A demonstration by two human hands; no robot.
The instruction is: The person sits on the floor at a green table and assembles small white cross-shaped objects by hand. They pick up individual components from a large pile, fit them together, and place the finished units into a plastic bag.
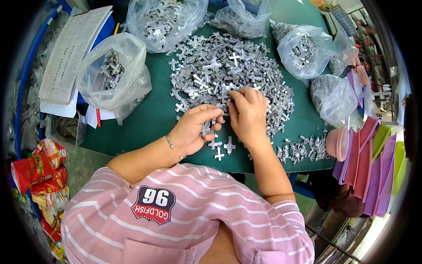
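Here the left hand (193, 130) pinches a small silver metal cross (206, 128); the right hand (247, 113), fingers curled, picks in the big grey cross pile (220, 70).

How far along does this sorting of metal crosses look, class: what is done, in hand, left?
Done: a few crosses lie apart at the table's near edge. In hand: the left hand pinches crosses while the right hand reaches into the pile. Left: the big pile and the bags.
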